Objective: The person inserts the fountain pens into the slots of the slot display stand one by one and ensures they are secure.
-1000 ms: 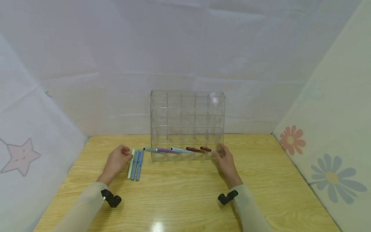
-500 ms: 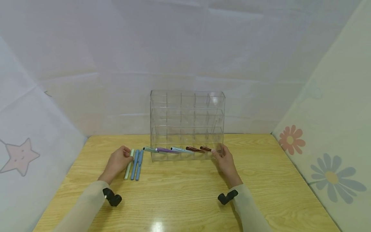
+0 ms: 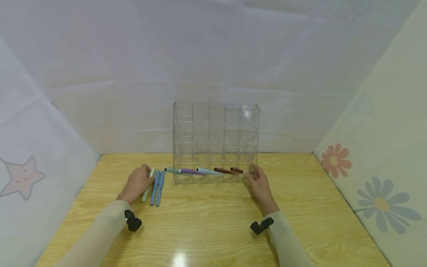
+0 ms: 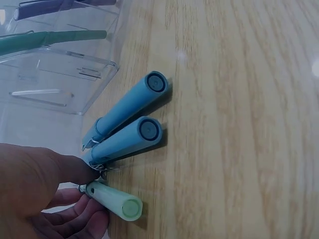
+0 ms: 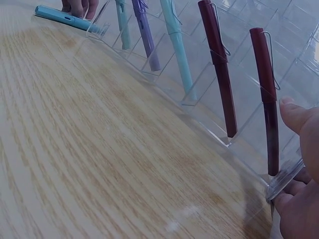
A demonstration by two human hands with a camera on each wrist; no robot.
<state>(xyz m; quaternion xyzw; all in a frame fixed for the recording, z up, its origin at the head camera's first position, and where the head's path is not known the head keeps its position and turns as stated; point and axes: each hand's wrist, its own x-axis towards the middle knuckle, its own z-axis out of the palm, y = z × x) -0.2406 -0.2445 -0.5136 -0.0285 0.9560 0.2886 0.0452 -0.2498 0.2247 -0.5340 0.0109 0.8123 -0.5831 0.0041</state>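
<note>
My left hand [image 3: 136,183] pinches a pale green pen [image 4: 117,200] between thumb and fingers, at the left of the table. Just right of it, two blue pens [image 3: 155,193] lie side by side on the wood. A clear tiered pen rack [image 3: 216,146] stands upright at the back. My right hand [image 3: 261,187] grips its lower right side wall, thumb in front and fingers behind. Along the bottom tier lean a green pen [image 3: 171,170], a purple pen [image 3: 187,171], a light blue pen [image 5: 179,52] and two dark red pens [image 5: 218,69].
The wooden table [image 3: 207,222] reaches back to a pale cloth wall [image 3: 213,55]. Patterned cloth hangs on both sides, with flowers [image 3: 381,204] at the right. Each sleeve carries a black wrist camera [image 3: 133,221].
My left hand has taken hold of the pale green pen, which has shifted left and tilted away from the blue pens. My right hand stays on the rack.
</note>
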